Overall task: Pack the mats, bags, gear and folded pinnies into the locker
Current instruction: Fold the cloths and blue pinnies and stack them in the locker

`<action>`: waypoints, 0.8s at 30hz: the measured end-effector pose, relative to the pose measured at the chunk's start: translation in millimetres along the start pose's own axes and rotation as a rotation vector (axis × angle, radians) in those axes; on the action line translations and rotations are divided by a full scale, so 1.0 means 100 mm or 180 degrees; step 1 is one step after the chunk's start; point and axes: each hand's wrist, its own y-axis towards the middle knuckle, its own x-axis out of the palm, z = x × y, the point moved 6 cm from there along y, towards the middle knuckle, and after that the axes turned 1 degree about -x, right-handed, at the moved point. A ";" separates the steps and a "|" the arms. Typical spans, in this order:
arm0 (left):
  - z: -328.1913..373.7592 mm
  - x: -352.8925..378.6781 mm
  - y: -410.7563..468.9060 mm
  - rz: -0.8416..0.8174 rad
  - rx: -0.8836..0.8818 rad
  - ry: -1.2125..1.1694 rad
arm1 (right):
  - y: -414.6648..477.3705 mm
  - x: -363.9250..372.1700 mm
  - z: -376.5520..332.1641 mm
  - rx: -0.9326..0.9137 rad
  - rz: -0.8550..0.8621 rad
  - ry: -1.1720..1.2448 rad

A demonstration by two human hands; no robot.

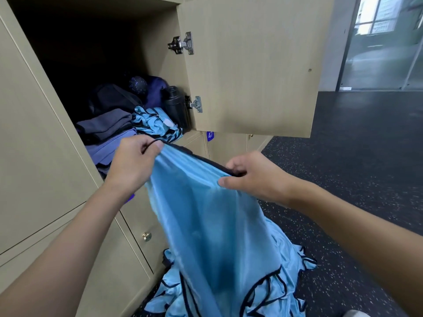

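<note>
**Holding a pinny (201, 213) up by its top edge, in front of the open locker (158, 53)**

The pinny was a light-blue, shiny garment with dark binding, and it hung in the air just below the locker's opening. Its lower end trailed down to a heap of similar pinnies (293, 266) on the speckled floor (366, 156). The left hand (135, 156) pinched the dark-bound edge at one upper corner, fingers curled round the trim. The right hand (254, 177) clamped the same edge further along, thumb underneath and fingers over the top.

The cloth draped in long soft folds between and below the hands, so it looked very light, limp and probably slippery — a fabric likely to slide out of any neat fold. The bound edge seemed the surest place to grip, since the trim gives the fingers something firmer than the sleek panel. Taking both top corners would let it hang flat before folding.

Inside the locker, a bundle of blue folded pinnies (155, 124) lay at the front, beside a stack of grey and purple folded mats (107, 126). Behind them sat a dark bag (112, 97), and a black bottle (175, 104) stood against the right wall. The locker door (251, 65) stood wide open to the right.
</note>
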 end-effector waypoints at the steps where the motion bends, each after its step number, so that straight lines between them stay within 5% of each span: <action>1: -0.05 -0.01 0.01 0.0047 -0.0057 0.0219 | 0.00 -0.01 -0.02 -0.0030 0.0007 -0.0104; 3: -0.10 0.05 0.00 -0.0179 0.0014 0.0409 | 0.00 -0.02 -0.07 -0.0084 0.0038 -0.0247; 8: 0.31 0.51 -0.43 -0.2333 0.0551 -0.0304 | 0.00 0.07 -0.16 -0.0332 0.0009 -0.0303; 10: 0.40 0.64 -0.55 -0.2665 0.0630 -0.0601 | 0.00 0.10 -0.17 -0.0383 -0.0027 -0.0331; 21: 0.10 0.13 -0.09 -0.0911 0.0385 0.0048 | -0.09 -0.07 0.00 0.0013 -0.0198 0.0227; 24: 0.13 0.08 -0.09 -0.0876 0.0430 -0.0110 | -0.08 -0.11 0.04 -0.0016 -0.0070 0.0441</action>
